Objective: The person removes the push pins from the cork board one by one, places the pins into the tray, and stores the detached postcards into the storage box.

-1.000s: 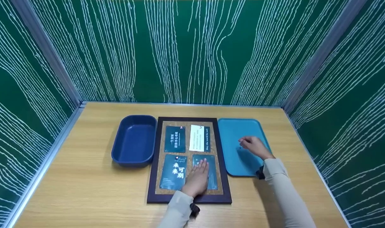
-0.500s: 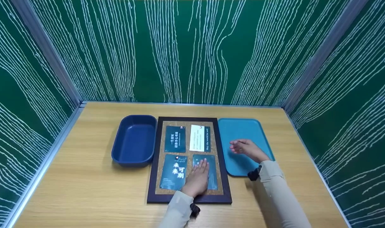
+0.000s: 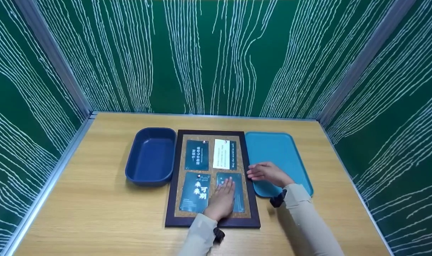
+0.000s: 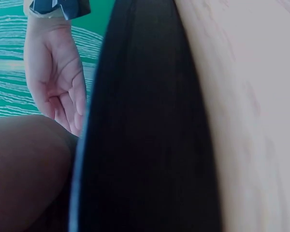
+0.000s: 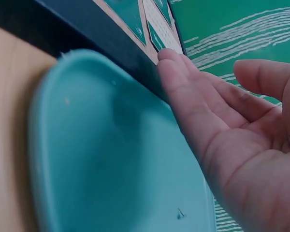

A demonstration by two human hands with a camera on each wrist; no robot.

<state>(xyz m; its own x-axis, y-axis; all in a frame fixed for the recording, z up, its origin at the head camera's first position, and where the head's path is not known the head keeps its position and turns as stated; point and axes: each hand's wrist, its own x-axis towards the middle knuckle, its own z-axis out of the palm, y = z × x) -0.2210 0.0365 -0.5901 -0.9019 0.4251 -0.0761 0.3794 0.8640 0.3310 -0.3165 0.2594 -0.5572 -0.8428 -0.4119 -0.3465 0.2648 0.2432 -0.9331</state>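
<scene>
My left hand (image 3: 221,201) lies flat, fingers straight, on a dark green card (image 3: 239,195) at the lower right of a framed cork board (image 3: 213,209). Three other cards are on the cork: a green one (image 3: 196,154) upper left, a half-white one (image 3: 221,154) upper right, and one with large white characters (image 3: 192,195) lower left. Each bears a small pin head near its top. My right hand (image 3: 269,174) hovers over the left edge of the turquoise tray (image 3: 276,145), fingertips at the board's dark frame. In the right wrist view its thumb stands apart from the extended fingers, with nothing visible between them.
Inside the tray, a small thin pin (image 5: 180,213) shows in the right wrist view. Left of the board stands a deep blue bin (image 3: 152,160). Green walls with white lines (image 3: 180,53) enclose the wooden table (image 3: 95,199) at the back and sides.
My right hand has moved left and slightly toward me, from over the tray's middle to the board's right edge, its fingers straightening. My left hand has stayed on the card.
</scene>
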